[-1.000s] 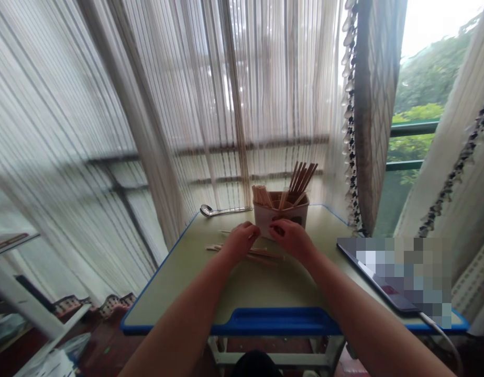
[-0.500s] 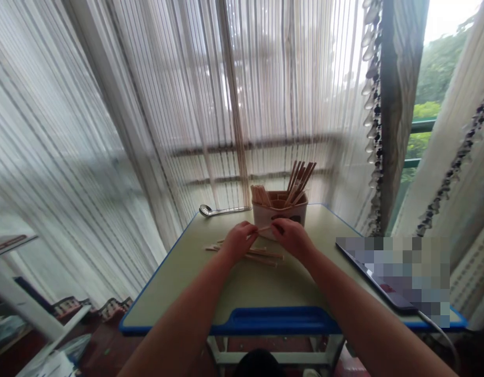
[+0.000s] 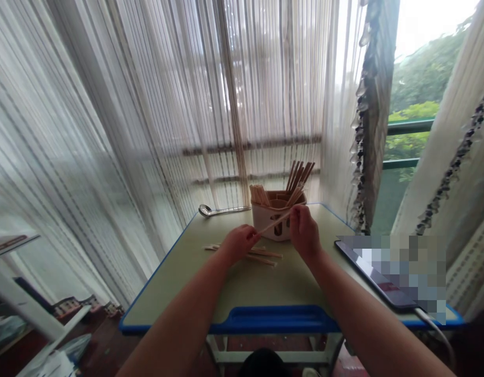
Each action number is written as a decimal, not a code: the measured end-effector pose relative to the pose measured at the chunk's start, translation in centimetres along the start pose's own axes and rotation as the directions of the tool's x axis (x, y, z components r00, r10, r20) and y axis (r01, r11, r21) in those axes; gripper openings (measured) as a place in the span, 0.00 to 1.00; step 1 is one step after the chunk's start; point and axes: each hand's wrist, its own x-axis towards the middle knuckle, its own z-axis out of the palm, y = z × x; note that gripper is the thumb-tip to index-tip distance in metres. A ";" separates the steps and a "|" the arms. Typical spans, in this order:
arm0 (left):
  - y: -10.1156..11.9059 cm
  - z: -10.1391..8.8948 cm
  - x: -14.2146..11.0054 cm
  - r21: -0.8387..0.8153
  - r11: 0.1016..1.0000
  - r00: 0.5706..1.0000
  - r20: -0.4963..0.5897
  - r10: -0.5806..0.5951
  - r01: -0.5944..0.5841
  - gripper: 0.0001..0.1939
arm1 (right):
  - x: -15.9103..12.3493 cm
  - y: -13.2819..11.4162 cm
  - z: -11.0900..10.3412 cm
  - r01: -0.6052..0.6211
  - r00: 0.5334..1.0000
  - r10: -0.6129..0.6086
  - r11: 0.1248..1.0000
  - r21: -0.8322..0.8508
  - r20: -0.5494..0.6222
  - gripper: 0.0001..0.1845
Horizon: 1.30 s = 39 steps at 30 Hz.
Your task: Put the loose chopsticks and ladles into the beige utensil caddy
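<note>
My left hand [image 3: 242, 241] is closed on the lower left end of a pale chopstick [image 3: 275, 223]. At its upper right end, my right hand [image 3: 305, 225] is closed around it, so it slants between the two hands. Right behind it stands a white utensil holder [image 3: 261, 220] with a brown inside and dark cut-outs. In the holder are a bundle of pale chopsticks [image 3: 259, 195] at left and several darker chopsticks [image 3: 299, 177] at right. Several loose chopsticks [image 3: 265, 260], some apparently in clear wrappers, lie partly hidden under my left hand and forearm.
A metal slotted ladle [image 3: 206, 210] lies at the table's back left. On the right of the blue-edged table [image 3: 179, 283] rests a tablet [image 3: 377, 277] with a white cable [image 3: 436, 327]. Sheer curtains [image 3: 167, 104] hang close behind.
My right hand has moved up and to the right, turning upright, and the chopstick now shows stretched between both hands. The left hand stays nearly in place, slightly lower. The holder's front is more visible.
</note>
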 end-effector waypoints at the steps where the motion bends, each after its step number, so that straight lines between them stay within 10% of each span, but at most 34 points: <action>1: 0.0 0.1 0.0 0.003 1.000 1.000 0.015 0.018 -0.018 0.17 | -0.1 0.0 0.0 -0.008 1.000 0.008 1.000 -0.004 0.001 0.11; 16: 0.1 -0.1 0.0 0.090 0.996 0.977 -0.212 0.013 0.006 0.16 | 0.0 0.7 -0.2 -0.023 1.000 0.023 0.993 0.113 0.001 0.08; 39: 0.0 0.3 0.1 0.110 0.994 0.977 -0.210 0.046 -0.024 0.16 | -0.1 0.4 -0.1 -0.092 0.994 0.070 0.947 0.308 0.084 0.13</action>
